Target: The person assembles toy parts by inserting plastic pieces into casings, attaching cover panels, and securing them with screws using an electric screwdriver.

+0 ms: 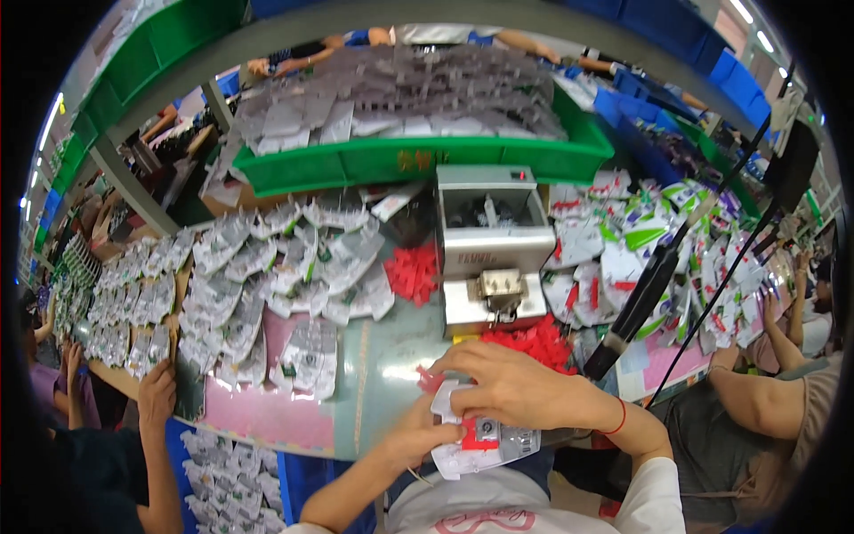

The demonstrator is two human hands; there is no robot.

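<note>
My left hand (pixel 420 429) grips a white moulded plastic shell (pixel 463 461) close to my body, its thumb pressed on the face. On the shell lie a red plastic piece (pixel 480 434) and a grey part with a round mark. My right hand (pixel 511 383), a red cord round its wrist, arches over the shell's upper end with bent fingers on it. Beside its fingertips shows a blurred small red piece (pixel 430 380); whether it is pinched I cannot tell. Just beyond lies a pile of red pieces (pixel 534 343).
A metal machine with an open hopper (pixel 485 214) stands ahead. Shells with grey parts (pixel 311 356) cover the left; white shells with red and green parts (pixel 623 267) lie right. A green bin (pixel 356 165) sits behind. A black electric screwdriver (pixel 636 303) hangs at right. Co-workers sit on both sides.
</note>
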